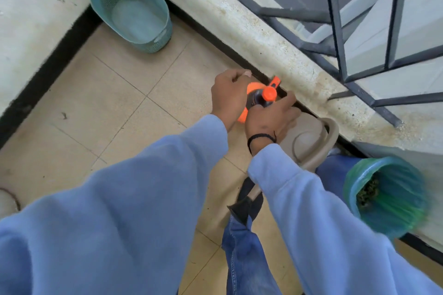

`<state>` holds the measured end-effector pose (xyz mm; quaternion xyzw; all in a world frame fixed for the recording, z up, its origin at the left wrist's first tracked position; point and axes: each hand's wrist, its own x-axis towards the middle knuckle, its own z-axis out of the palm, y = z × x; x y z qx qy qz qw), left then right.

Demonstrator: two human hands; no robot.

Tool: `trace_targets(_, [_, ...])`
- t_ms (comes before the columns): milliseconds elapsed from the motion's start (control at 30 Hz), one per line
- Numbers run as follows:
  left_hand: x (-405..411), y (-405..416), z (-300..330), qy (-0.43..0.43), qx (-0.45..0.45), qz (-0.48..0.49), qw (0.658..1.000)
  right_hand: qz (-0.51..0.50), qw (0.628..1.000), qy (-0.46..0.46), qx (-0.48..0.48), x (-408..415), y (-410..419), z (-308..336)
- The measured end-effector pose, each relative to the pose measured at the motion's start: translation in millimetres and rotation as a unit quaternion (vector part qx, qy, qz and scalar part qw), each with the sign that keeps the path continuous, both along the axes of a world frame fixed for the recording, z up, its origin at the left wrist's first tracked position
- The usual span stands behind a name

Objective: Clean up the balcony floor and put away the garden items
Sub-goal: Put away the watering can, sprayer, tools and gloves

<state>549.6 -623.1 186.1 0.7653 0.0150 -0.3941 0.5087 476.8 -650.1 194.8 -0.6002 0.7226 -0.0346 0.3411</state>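
An orange and black spray bottle (263, 97) stands above the tiled floor near the low balcony wall. My right hand (272, 118) grips its dark handle from the near side. My left hand (229, 97) curls around the bottle's orange body on the left, with its fingers closed. Most of the bottle is hidden behind both hands. A beige plastic dustpan (311, 141) lies just right of my right hand, its long handle running down toward my legs.
A teal woven basket (131, 7) sits in the far corner. A green-lined bin (388, 196) holding plant debris stands at the right by the wall. The concrete ledge (275, 38) and dark metal railing (335, 19) run diagonally. Beige floor tiles (107, 108) spread to the left.
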Motion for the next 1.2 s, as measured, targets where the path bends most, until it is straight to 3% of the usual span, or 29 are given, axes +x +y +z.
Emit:
trace_targets(67, [7, 14, 33, 0.005, -0.021, 0.023, 1.0, -0.008, 0.997, -0.066, -0.028, 15, 9, 34])
trace_targets(300, [42, 106, 214, 0.007, -0.105, 0.135, 0.985, 0.133, 0.955, -0.263, 0.038, 79, 73, 208])
trace_targets(633, [62, 279, 450, -0.045, -0.182, 0.403, 0.896, 0.357, 0.871, -0.333, 0.059, 141, 241, 447])
trace_targets(767, [31, 386, 526, -0.143, -0.118, 0.537, 0.823, 0.551, 0.779, -0.298, 0.031, 134, 357, 521])
trace_targets(867, [-8, 478, 554, -0.154, -0.1, 0.616, 0.766, 0.638, 0.697, -0.319, 0.074, 105, 455, 561])
trace_targets(1067, [-156, 651, 583, -0.163, -0.168, 0.694, 0.681, 0.75, 0.548, -0.296, 0.222, -4, 619, 570])
trace_targets(1200, [-273, 751, 562, -0.138, -0.167, 0.772, 0.597, 0.816, 0.441, -0.239, 0.288, -109, 736, 552])
